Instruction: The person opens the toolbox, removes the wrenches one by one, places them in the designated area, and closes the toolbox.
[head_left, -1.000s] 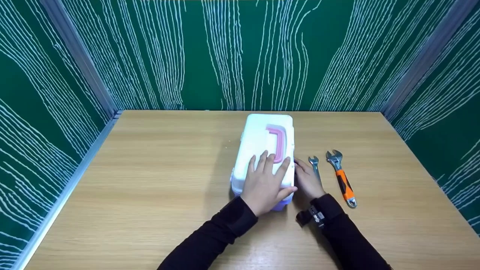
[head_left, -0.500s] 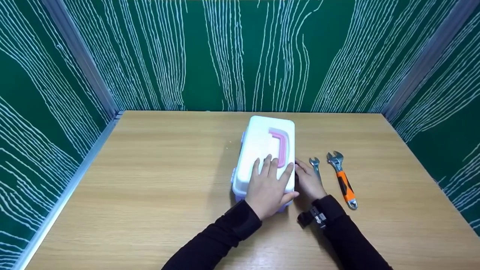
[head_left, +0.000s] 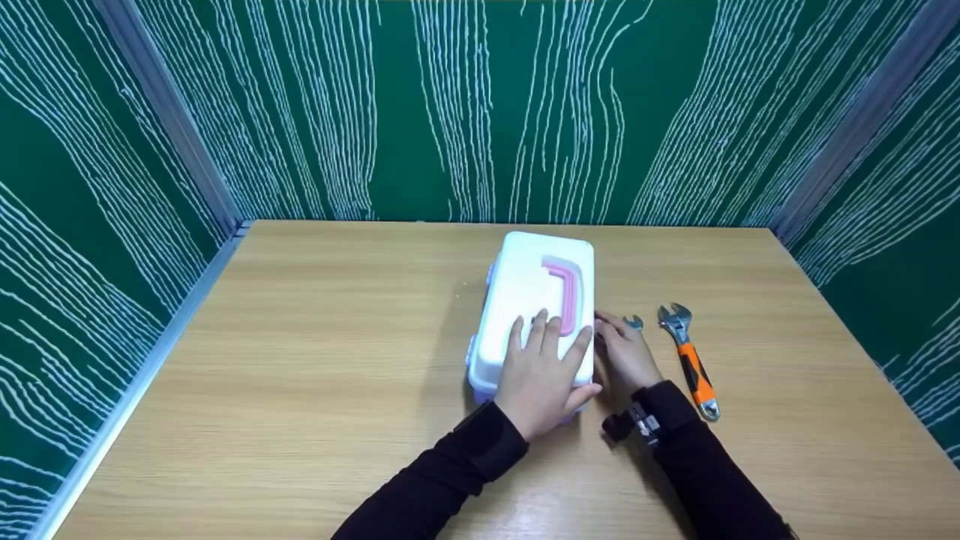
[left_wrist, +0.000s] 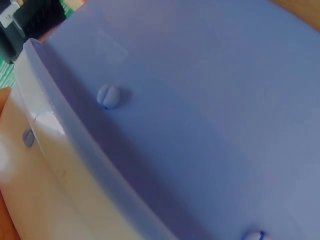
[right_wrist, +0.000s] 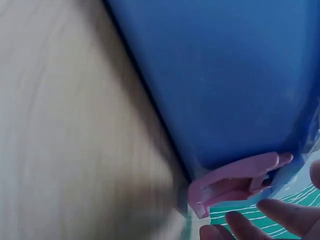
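Note:
A storage box with a white lid (head_left: pixel 525 292) and a pink carry handle (head_left: pixel 568 296) stands on the table, its lid down. My left hand (head_left: pixel 544 382) rests on the near part of the lid, fingers spread and straight. At the box's right side is my right hand (head_left: pixel 628 352), its fingertips near the wall. The right wrist view shows a pink latch (right_wrist: pixel 235 182) standing out from the blue wall (right_wrist: pixel 215 85), with the right fingers (right_wrist: pixel 287 215) beside it; contact cannot be made out. Blue latches (head_left: pixel 471 350) show on the left side.
Just right of my right hand lies an open-end wrench (head_left: pixel 634 322), mostly hidden by that hand. Farther right is an adjustable wrench (head_left: pixel 690 360) with an orange and black grip. Green walls with white streaks enclose the wooden table (head_left: pixel 300 360) at back and sides.
The right hand has risen a little and moved slightly right, covering more of the open-end wrench. The left hand stays on the lid. The box has shifted slightly, and the whole view drifts a little.

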